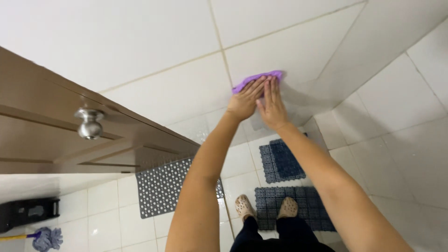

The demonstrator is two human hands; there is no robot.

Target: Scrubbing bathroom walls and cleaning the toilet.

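Note:
Both of my arms reach out to a white tiled wall (177,88). My left hand (243,101) and my right hand (271,105) lie flat side by side, pressing a purple cloth (255,77) against the wall near a vertical grout line. The cloth shows only above my fingertips; the rest is hidden under my hands. Below, my feet in beige perforated clogs (244,206) stand on the floor.
A brown wooden door (46,135) with a round metal knob (90,123) stands open at left. Dark perforated mats (161,186) and blue mats (281,161) lie on the white floor tiles. A mop head (46,239) and a black object (28,212) sit at bottom left.

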